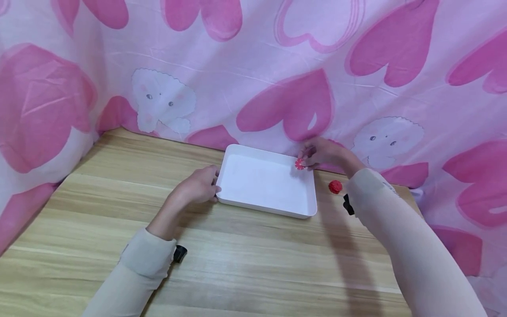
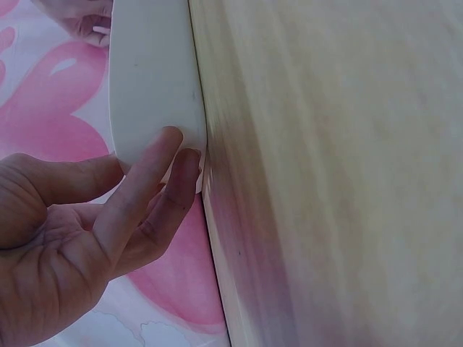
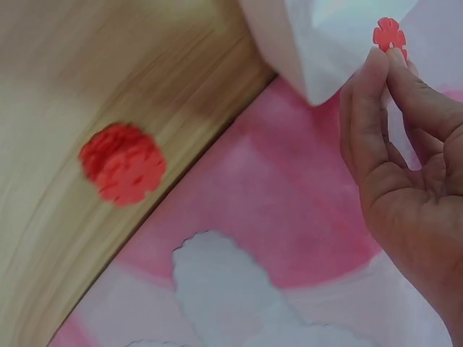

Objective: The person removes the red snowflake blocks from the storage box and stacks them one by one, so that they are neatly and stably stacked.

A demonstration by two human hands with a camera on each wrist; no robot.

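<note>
A shallow white rectangular tray (image 1: 266, 208) lies on the wooden table. At its left end, my left hand (image 1: 199, 185) holds the side, thumb up at the rim and fingertips (image 2: 171, 137) lower against the outer wall. Over the tray's far right corner, my right hand (image 1: 320, 152) pinches a red notched plastic disc (image 1: 299, 164) between thumb and fingertips. In the right wrist view the red disc (image 3: 389, 32) sticks out past the fingertips, its slotted edge showing. Right of the tray, a small pile of similar red discs (image 1: 335, 187) sits on the table.
The wooden table (image 1: 237, 264) ends at the back against a pink curtain (image 1: 214, 83) printed with hearts and white animals. The curtain also runs along both sides. A black wrist device (image 1: 180, 254) shows beside the left sleeve.
</note>
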